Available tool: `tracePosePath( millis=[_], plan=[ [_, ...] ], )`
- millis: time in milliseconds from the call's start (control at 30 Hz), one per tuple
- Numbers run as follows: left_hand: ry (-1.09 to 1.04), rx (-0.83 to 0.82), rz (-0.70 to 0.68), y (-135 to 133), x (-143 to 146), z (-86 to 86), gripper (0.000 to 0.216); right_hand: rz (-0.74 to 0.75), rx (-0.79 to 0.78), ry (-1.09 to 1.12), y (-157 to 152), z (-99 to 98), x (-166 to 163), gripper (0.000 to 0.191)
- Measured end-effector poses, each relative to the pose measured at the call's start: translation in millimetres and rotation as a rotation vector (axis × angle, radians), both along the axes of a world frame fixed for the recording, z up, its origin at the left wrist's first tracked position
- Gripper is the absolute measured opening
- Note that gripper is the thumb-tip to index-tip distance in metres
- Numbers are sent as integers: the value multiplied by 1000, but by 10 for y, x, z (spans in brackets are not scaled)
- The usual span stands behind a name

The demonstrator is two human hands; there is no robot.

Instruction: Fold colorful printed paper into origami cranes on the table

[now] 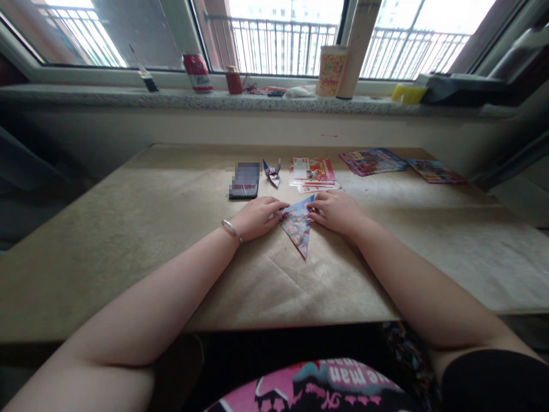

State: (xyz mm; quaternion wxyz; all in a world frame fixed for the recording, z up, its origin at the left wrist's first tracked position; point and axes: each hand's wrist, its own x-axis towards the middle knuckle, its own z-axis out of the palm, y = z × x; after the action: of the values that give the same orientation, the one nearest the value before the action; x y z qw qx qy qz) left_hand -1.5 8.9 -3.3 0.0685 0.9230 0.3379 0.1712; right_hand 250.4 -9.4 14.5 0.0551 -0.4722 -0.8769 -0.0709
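Note:
A printed sheet of paper folded into a triangle (299, 226) lies on the table, one sharp corner pointing toward me. At its left corner, the fingers of my left hand (261, 217) pinch the paper's edge; a silver bangle circles that wrist. My right hand (337, 212) grips the opposite edge, near the top right corner, with thumb and fingers close together. Just beyond my left hand is a small folded paper figure (271, 172) with pointed tips. Left of that figure a dark phone (245, 181) lies flat, partly blurred out.
Red and white printed cards (313, 171) lie behind my hands. Farther right are a fanned stack of colourful cards (372, 161) and another stack (435, 170). On the windowsill (257, 102) stand a red can (198, 73), a red bottle (234, 80) and a patterned paper cup (331, 71).

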Motion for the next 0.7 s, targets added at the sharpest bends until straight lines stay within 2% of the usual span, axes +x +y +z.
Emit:
tracePosePath(
  millis=[233, 400, 567, 700],
  plan=[
    [54, -3, -46, -12, -17, 32, 42, -2, -31, -1, -23, -7, -41, 50],
    [87, -23, -80, -34, -32, 43, 52, 40, -108, 98, -45, -15, -73, 52],
    [156, -33, -122, -39, -28, 35, 68, 133, -207, 248, -82, -37, -133, 66],
    [180, 5, -31, -44, -16, 16, 71, 222, -231, 286, -89, -77, -155, 79]
  ],
)
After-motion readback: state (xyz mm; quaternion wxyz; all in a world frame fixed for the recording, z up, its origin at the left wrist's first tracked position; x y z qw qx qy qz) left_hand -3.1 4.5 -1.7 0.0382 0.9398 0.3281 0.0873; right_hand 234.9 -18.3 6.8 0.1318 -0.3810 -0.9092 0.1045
